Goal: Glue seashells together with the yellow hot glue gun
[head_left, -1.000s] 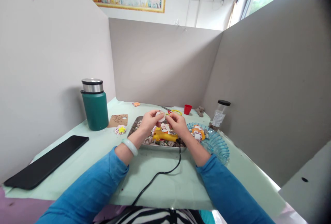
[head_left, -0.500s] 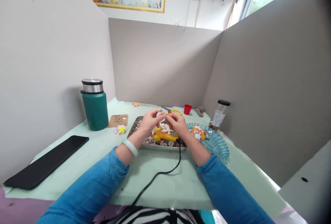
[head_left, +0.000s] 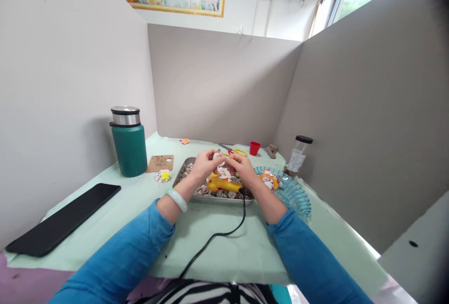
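Observation:
Above the metal tray [head_left: 210, 199], my left hand [head_left: 204, 165] grips a small white round piece [head_left: 220, 158] between thumb and fingers. My right hand [head_left: 241, 168] meets it from the other side, fingers pinched at the piece's edge; whatever is between those fingertips is too small to make out. Below both hands, a yellow glue gun [head_left: 224, 184] with a black cord [head_left: 224, 234] lies across the tray, on top of many shells and small bits. The fingers partly cover the white piece.
A scalloped blue plate [head_left: 298, 203] with decorated pieces stands right of the tray, beside a black-lidded jar [head_left: 296, 156]. Scissors [head_left: 239, 152] and a red cup [head_left: 254, 148] lie behind. Leftward are a green bottle [head_left: 129, 149], a brown board [head_left: 154, 166] and a black slab [head_left: 66, 220].
Both hands stay almost in place over the tray. The white piece appears turned slightly between the fingers; nothing else has visibly moved.

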The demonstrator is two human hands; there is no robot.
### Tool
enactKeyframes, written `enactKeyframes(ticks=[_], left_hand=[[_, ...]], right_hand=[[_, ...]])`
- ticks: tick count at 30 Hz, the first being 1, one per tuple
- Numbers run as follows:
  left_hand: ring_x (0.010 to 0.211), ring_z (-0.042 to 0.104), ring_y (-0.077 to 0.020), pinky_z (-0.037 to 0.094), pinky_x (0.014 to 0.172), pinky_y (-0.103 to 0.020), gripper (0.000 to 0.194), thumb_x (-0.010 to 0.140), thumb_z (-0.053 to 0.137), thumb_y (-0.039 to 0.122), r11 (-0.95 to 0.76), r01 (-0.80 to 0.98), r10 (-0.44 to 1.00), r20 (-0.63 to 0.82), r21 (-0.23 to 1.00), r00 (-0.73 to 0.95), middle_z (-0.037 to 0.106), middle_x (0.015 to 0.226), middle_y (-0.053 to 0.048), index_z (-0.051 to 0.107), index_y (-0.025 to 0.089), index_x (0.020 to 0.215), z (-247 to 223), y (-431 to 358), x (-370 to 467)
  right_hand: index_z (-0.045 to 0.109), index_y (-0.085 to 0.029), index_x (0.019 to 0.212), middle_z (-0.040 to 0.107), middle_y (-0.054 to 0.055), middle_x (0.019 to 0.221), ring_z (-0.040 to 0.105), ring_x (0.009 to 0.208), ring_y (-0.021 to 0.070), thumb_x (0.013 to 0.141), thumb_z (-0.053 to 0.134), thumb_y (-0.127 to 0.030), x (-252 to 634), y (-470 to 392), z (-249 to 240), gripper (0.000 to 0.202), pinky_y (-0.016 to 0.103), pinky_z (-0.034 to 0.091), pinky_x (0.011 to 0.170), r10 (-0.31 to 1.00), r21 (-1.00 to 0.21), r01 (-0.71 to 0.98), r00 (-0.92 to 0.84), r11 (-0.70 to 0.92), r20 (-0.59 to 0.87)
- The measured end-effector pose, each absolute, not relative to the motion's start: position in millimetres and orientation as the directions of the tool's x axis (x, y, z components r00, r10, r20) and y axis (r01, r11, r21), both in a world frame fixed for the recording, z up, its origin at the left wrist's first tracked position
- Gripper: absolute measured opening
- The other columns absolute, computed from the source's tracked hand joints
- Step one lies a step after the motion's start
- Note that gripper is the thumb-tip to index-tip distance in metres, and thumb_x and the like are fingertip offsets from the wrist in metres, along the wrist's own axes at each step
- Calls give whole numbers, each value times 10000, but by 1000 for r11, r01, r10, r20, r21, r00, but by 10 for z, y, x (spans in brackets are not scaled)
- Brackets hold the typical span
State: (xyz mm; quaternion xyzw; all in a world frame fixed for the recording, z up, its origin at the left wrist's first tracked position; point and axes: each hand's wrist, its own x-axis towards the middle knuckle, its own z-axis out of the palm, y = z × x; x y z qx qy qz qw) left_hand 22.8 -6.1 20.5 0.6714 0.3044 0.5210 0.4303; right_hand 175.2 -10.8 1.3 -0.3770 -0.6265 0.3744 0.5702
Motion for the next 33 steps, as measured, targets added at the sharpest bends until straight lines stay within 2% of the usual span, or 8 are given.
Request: enactKeyframes(ticks=[9, 16, 19, 25, 28, 33], left_hand=[[458, 496, -65, 371, 420, -182, 318, 637, 736, 365, -430, -27, 858, 418, 902, 299, 553, 664, 24, 558, 141, 776, 236, -93, 246], [436, 490, -56, 388, 421, -185, 316, 662, 727, 381, -433, -24, 855, 418, 901, 307, 543, 661, 30, 550, 144, 775, 232, -95, 246], [454, 509, -66, 410, 440, -193, 329, 677, 717, 410, -407, -59, 861, 405, 911, 307, 534, 654, 27, 550, 144, 777, 215, -74, 237], [537, 555, -82, 501, 536, -248, 357, 698, 700, 448, -182, -231, 893, 259, 956, 368, 552, 794, -4, 568, 146, 834, 156, 5, 220], [564, 552, -89, 504, 534, -246, 359, 669, 732, 427, -175, -244, 892, 258, 954, 371, 544, 775, 0, 565, 149, 823, 132, 19, 213], [582, 515, -84, 478, 508, -216, 356, 660, 732, 440, -211, -247, 904, 285, 946, 319, 530, 736, 4, 569, 152, 790, 128, -14, 220]], right_hand=[[501, -175, 547, 499, -45, 485, 421, 410, 70, 704, 672, -361, 1776, -132, 52, 298, 220, 314, 422, 923, -930, -71, -115, 360, 366], [527, -173, 607, 486, -55, 493, 412, 398, 68, 708, 667, -388, 1806, -99, 19, 275, 220, 299, 418, 935, -950, -109, -180, 291, 307], [500, -178, 584, 494, -50, 497, 420, 410, 73, 722, 642, -398, 1776, -109, 18, 296, 223, 314, 429, 922, -930, -31, -119, 367, 368], [478, -195, 597, 486, -51, 470, 431, 433, 96, 765, 570, -379, 1723, -120, -26, 266, 236, 341, 470, 850, -806, 342, 39, 483, 526], [481, -195, 599, 475, -47, 480, 430, 469, 101, 787, 539, -367, 1712, -129, -44, 262, 236, 334, 493, 791, -721, 454, 57, 523, 610], [490, -189, 602, 472, -42, 517, 416, 500, 98, 798, 534, -341, 1682, -157, -49, 253, 236, 323, 520, 704, -608, 539, 40, 583, 709]])
